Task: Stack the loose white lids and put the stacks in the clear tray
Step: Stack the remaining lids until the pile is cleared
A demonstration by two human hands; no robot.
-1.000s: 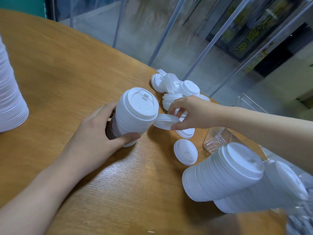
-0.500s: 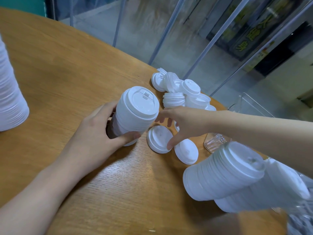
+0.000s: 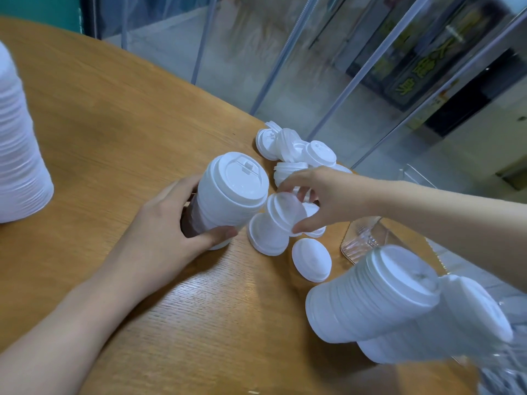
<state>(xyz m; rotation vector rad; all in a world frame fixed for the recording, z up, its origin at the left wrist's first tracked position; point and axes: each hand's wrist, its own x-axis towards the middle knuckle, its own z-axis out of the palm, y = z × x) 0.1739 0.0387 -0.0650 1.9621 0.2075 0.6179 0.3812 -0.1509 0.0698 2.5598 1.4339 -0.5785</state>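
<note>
Lids (image 3: 288, 155) lie loose in a heap at the counter's (image 3: 119, 132) far edge; my left hand (image 3: 168, 232) curls round a tilted stack (image 3: 231, 195) standing on the wood; my right hand (image 3: 322, 195) pinches one blurred lid (image 3: 285, 209) just beside that stack; two finished stacks (image 3: 376, 295) lie on their sides near the clear tray (image 3: 362, 238).

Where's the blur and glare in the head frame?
Head view: motion blur on the lid pinched by the right hand; the left hand and its held stack are sharper; glare patch on the table; the lower-right stacks are soft; wide-angle bending at the edges.
</note>
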